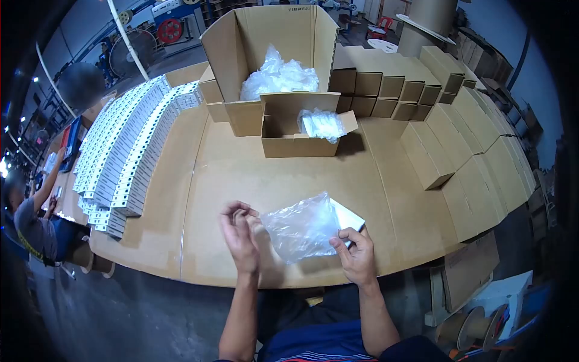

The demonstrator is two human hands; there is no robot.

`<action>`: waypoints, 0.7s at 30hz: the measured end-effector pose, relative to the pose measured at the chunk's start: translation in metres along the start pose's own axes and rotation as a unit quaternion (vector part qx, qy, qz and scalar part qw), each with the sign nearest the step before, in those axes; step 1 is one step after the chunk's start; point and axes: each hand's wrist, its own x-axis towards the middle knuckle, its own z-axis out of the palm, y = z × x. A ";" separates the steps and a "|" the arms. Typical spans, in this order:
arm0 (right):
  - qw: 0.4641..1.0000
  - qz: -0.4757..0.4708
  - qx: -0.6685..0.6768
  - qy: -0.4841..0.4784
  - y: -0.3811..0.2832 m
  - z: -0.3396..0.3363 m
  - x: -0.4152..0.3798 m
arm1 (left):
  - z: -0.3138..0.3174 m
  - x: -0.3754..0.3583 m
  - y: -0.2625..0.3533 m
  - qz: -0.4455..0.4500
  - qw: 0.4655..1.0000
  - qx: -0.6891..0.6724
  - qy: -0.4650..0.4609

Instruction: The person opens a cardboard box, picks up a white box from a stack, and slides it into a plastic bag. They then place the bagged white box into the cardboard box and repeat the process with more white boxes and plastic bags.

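Between my hands is a clear plastic bag (298, 232), crinkled and spread toward the left. A flat white piece (350, 215) shows at the bag's right end, partly behind the film. My right hand (357, 256) grips both at their lower right corner, thumb on top. Just left of the bag's edge, my left hand (240, 235) is raised with loosely curled fingers apart and nothing in them. Beyond them stands an open small carton (295, 148), with a bundle of plastic-wrapped pieces (322, 125) at its right side.
Behind the small carton, a large open carton (218, 57) holds a heap of clear plastic bags (278, 78). Stacked white boxes (129, 151) line the left of the cardboard-covered table (241, 175). Brown cartons (470, 157) fill the right side and back. A person (39, 220) sits far left.
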 end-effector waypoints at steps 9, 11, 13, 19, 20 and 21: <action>0.999 -0.020 0.036 -0.025 0.008 0.005 -0.006 | 0.015 -0.040 -0.006 -0.125 0.970 0.163 -0.128; 0.995 0.031 0.091 -0.028 0.008 -0.009 -0.004 | 0.010 -0.043 -0.004 -0.095 0.967 0.186 -0.148; 0.997 0.058 0.052 -0.012 0.012 -0.029 0.005 | 0.004 -0.046 -0.001 -0.074 0.956 0.221 -0.177; 0.973 -0.119 0.184 0.068 -0.036 -0.031 0.041 | -0.005 -0.058 -0.004 -0.069 0.934 0.267 -0.226; 0.973 -0.116 0.197 0.041 -0.041 -0.035 0.043 | -0.006 -0.060 -0.006 -0.073 0.934 0.267 -0.227; 0.976 -0.141 0.167 0.008 -0.045 -0.035 0.045 | -0.007 -0.061 -0.008 -0.077 0.933 0.266 -0.227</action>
